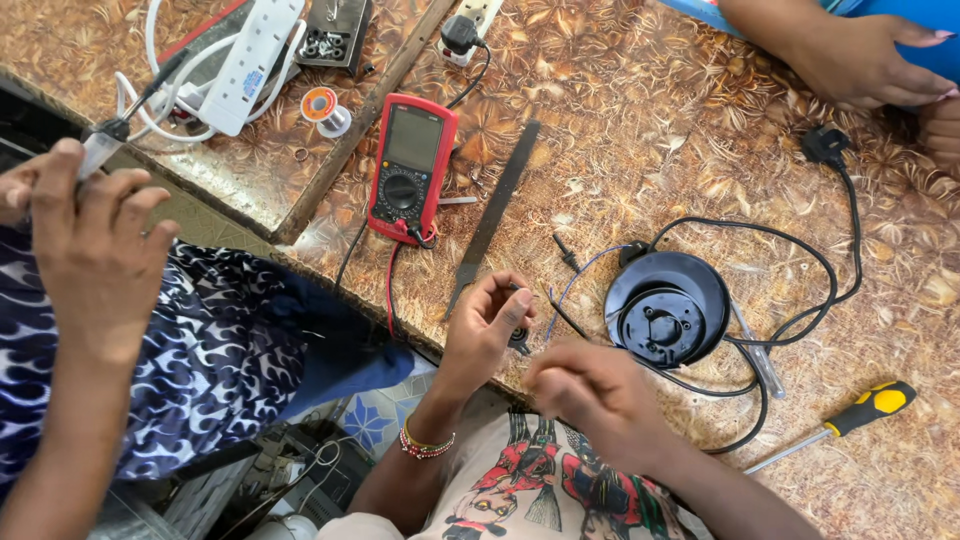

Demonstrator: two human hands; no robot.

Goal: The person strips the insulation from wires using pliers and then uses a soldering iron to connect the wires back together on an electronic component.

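While both hands work close together at the near edge of the worktop (640,130), the left hand (487,325) pinches a small dark part (519,337) between thumb and curled fingers; the part is too small to tell its axis. Just beside it, the right hand (590,395) is loosely curled, blurred, its grip unclear. Further right lies a round black base (668,308) with its cable looping outward. Beyond, a red multimeter (410,170) lies lengthwise, pointing away, beside a long flat file (495,212).
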